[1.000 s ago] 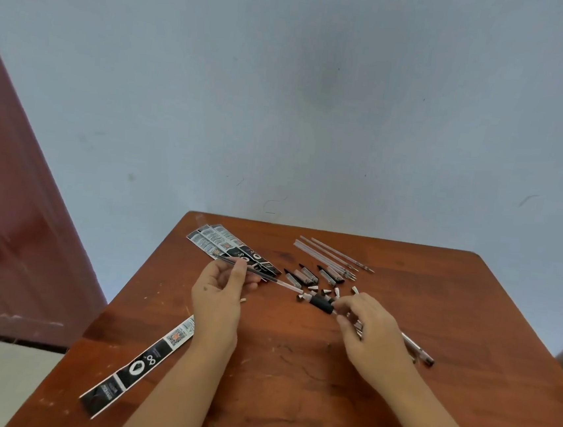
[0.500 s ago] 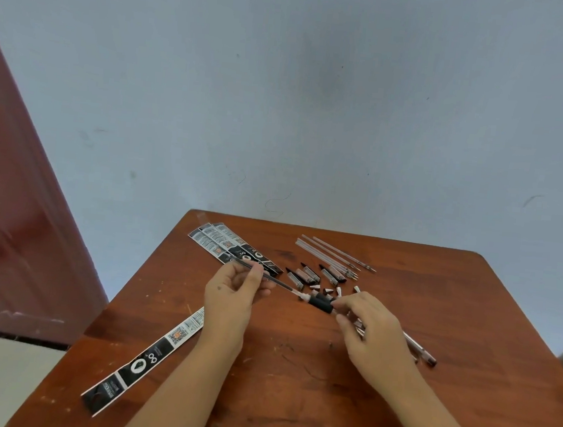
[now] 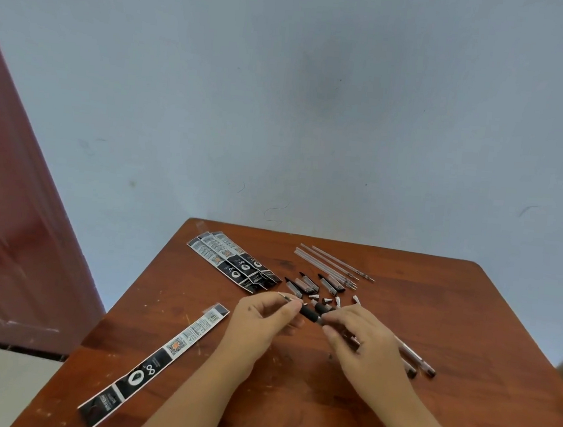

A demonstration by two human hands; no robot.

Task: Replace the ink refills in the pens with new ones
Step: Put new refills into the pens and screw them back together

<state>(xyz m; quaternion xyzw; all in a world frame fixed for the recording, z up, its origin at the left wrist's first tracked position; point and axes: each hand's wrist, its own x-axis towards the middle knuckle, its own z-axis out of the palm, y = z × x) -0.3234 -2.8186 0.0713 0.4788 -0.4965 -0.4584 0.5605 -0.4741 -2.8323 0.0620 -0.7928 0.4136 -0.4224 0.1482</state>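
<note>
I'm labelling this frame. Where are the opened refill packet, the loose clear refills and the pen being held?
opened refill packet (image 3: 155, 363), head view, its middle.
loose clear refills (image 3: 328, 261), head view, mid-length of the tubes.
pen (image 3: 310, 313), head view, its black grip.

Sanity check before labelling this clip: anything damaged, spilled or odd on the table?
Nothing damaged or spilled. The small tips and caps lie scattered loose behind the hands, and one opened refill packet lies apart from the stacked packets, which fits mid-task clutter. Both hands hold the pen.
</note>
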